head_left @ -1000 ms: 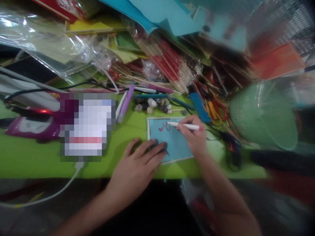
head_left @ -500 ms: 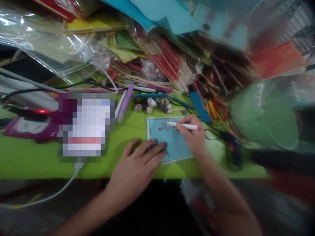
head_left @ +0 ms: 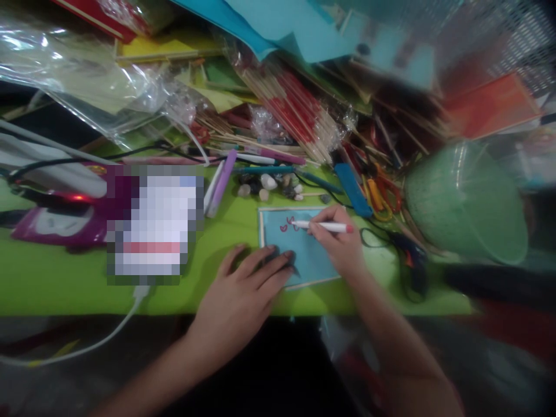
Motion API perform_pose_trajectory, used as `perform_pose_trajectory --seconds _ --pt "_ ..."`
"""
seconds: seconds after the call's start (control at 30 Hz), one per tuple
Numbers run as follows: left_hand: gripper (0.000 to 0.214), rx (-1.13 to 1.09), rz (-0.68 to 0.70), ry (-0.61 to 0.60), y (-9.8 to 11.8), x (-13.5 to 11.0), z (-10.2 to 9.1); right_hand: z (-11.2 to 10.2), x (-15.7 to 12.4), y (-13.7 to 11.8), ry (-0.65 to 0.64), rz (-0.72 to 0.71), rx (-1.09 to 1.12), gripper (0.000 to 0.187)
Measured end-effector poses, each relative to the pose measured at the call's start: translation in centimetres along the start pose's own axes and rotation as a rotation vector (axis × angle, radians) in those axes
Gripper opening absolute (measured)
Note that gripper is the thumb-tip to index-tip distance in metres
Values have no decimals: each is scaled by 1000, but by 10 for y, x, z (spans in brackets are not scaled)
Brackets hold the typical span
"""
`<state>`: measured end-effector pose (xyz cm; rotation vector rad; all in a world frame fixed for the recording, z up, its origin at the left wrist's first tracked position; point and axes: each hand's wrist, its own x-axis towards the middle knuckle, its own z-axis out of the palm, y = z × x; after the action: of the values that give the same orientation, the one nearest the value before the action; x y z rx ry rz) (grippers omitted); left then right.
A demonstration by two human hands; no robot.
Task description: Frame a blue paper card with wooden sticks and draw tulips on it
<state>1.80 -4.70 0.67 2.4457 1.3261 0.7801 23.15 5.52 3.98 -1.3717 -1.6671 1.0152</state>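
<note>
A white marker with a red end [head_left: 330,226] lies in the grip of my right hand [head_left: 341,243]. Its tip meets a blue sheet [head_left: 315,258] edged with thin pale sticks, beside small red curved marks [head_left: 284,227] near the sheet's top left. My left hand [head_left: 249,284] rests flat, fingers apart, across the lower left part of the sheet and the green tabletop. Several small pebbles [head_left: 268,182] lie just beyond the sheet's far edge.
To the left, a blurred-out phone-like screen [head_left: 156,223] has a white cable. A glue gun [head_left: 410,263], scissors [head_left: 382,197], a blue cutter [head_left: 354,188] and a green basket [head_left: 467,202] stand right. Bundled wooden sticks [head_left: 291,104] and plastic-wrapped sheets pile up behind.
The marker tip has moved slightly left and down, and the red marks beside it look extended. My left hand stays in place.
</note>
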Motion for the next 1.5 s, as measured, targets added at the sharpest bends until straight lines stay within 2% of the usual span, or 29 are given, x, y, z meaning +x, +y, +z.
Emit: perform_pose_trajectory --seconds 0.2,0.43,0.93,1.3,1.5 --pt "30 2 -2 7 0 1 0 0 0 -1 -10 3 10 8" --pt "30 -11 -9 -3 0 0 1 1 2 3 97 17 37 8" --pt "31 7 8 5 0 2 0 1 2 1 10 8 1 13" --pt "33 1 -14 -22 0 1 0 3 2 -1 -8 18 -25 10" --pt "31 4 -2 6 1 1 0 1 2 -1 0 11 -35 9"
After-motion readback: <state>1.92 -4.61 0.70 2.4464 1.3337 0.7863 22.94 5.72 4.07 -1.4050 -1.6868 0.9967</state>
